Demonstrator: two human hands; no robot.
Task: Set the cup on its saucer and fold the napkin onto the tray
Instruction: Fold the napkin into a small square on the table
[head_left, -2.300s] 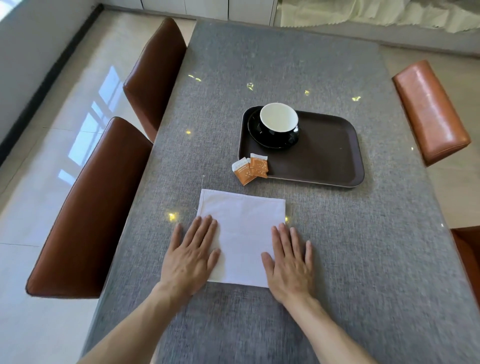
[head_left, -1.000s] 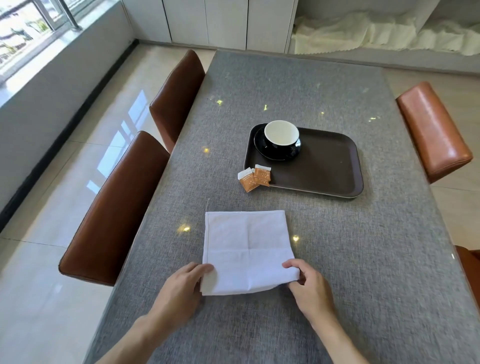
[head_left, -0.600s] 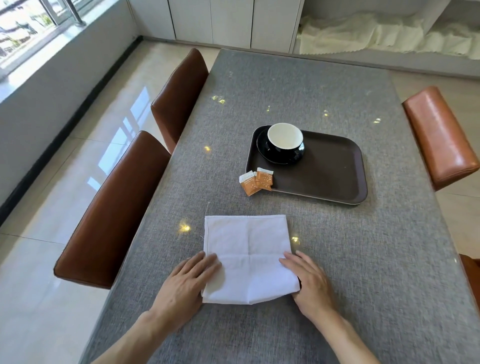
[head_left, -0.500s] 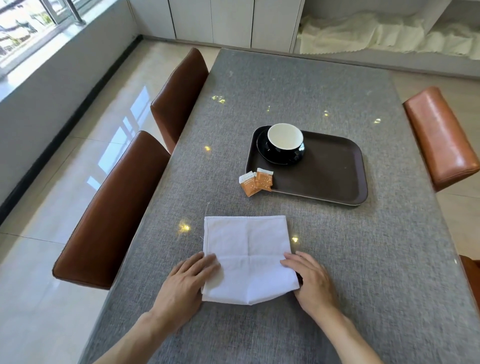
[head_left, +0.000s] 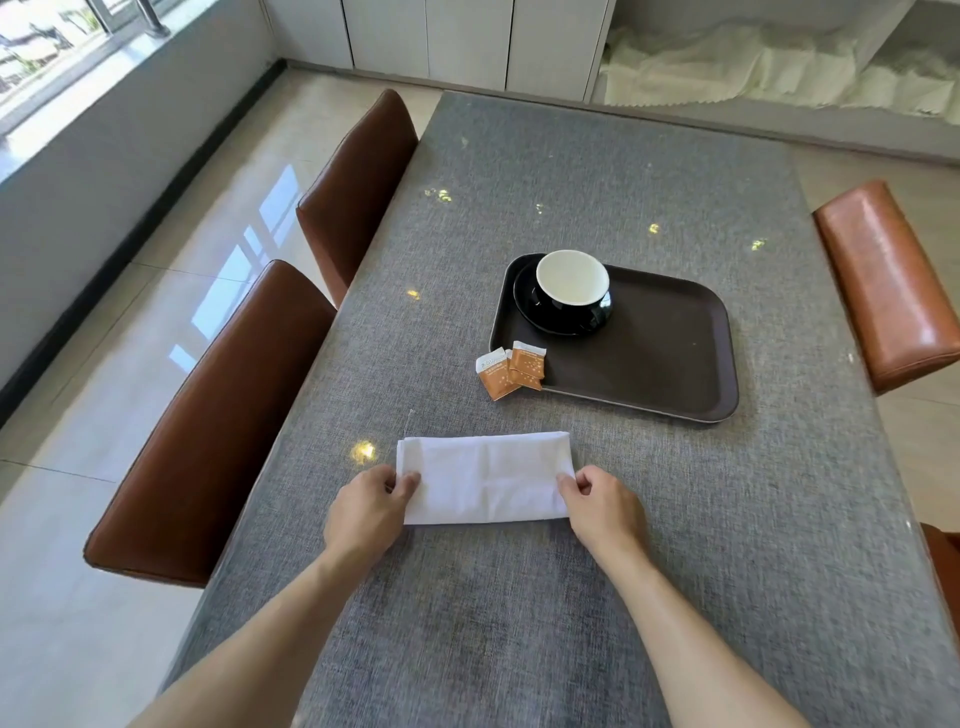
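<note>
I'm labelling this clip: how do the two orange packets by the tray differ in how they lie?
The left packet lies wholly on the tablecloth, while the right packet rests against the tray edge. The right packet overlaps the left packet's edge. The left packet's white end is broader; the right packet shows only a thin white strip. Both are small, orange and unopened-looking.

I am at a dining table (head_left: 597, 182) in what looks like a home dining room. Brown leather chairs (head_left: 218, 415) stand along the table's sides. Beyond the table's far end are white cabinets (head_left: 467, 41) and pale curtain cloth (head_left: 753, 67) heaped low. Left of the table lie glossy floor tiles (head_left: 171, 249) and a window (head_left: 62, 31).
</note>
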